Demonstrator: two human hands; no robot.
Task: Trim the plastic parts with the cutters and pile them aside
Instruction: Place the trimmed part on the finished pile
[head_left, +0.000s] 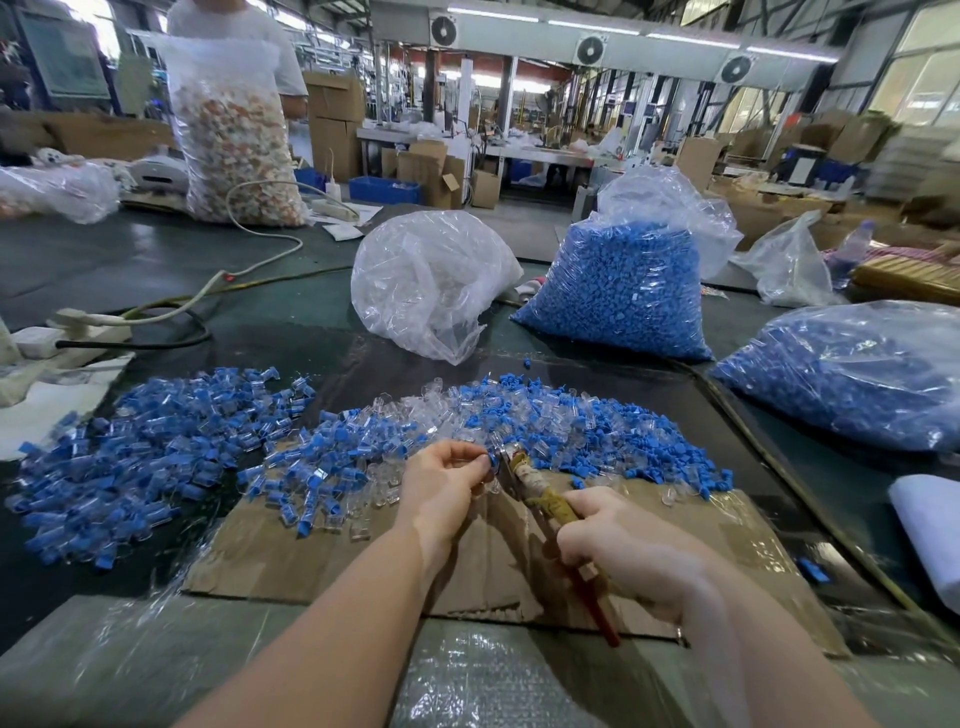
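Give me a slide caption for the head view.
Left hand holds a plastic part at the cutters gripped by right hand.

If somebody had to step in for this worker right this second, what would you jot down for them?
Left hand pinches one small plastic part at the cutter head.
Right hand grips the cutters by the taped handles.
Done: a big pile of blue-and-clear parts lies to the left on the table.
Left: the heap of loose parts beyond the hands, plus bags of blue pieces behind.
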